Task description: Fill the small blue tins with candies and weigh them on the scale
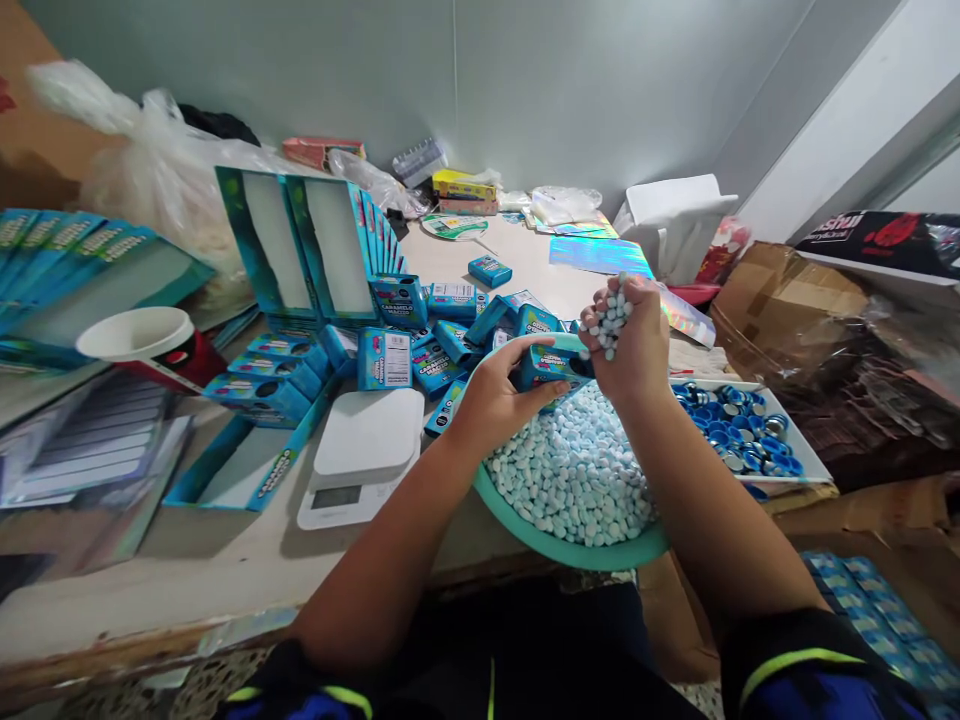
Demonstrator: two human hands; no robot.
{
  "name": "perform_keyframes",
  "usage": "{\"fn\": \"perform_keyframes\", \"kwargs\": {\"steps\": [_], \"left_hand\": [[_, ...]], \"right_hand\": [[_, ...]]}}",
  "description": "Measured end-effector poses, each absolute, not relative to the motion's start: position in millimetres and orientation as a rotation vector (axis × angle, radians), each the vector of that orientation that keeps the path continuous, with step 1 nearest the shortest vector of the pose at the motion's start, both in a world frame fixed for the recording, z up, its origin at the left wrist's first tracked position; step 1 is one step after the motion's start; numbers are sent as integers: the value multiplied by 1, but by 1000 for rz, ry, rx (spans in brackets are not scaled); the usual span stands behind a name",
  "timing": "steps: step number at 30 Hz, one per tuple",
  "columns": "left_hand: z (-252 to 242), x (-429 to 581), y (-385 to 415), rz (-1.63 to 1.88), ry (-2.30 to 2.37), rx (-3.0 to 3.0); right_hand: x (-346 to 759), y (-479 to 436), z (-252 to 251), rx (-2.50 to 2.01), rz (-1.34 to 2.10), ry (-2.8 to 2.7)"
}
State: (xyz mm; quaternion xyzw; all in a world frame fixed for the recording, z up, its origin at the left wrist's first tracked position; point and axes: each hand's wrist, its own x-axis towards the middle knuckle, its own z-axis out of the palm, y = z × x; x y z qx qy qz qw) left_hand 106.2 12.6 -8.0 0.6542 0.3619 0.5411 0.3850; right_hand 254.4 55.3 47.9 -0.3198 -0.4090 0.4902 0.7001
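My left hand (501, 395) grips a small blue candy box (551, 367) on its side, above the rim of a teal basin (525, 538). Pale blue and white candies (577, 465) fill the basin. Just to the right, my right hand (630, 335) is closed around a handful of the same candies, which bulge out by its fingers at the box's right end. More small blue boxes (385, 358) lie heaped behind and left of the basin. A white kitchen scale (367, 440) sits left of my forearm, with nothing on its plate.
An open blue display tray (225, 490) holds a few boxes at left, near a red and white paper cup (150, 345). Right of the basin is a white tray of blue and silver caps (739, 430). Display cartons (300, 245) stand behind; cardboard boxes (780, 300) crowd the right.
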Motion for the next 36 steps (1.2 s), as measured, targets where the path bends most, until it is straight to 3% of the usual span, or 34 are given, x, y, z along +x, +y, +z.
{"fn": "perform_keyframes", "kwargs": {"steps": [36], "left_hand": [[-9, 105, 11, 1375, 977, 1699]], "right_hand": [[258, 52, 47, -693, 1220, -953]]}}
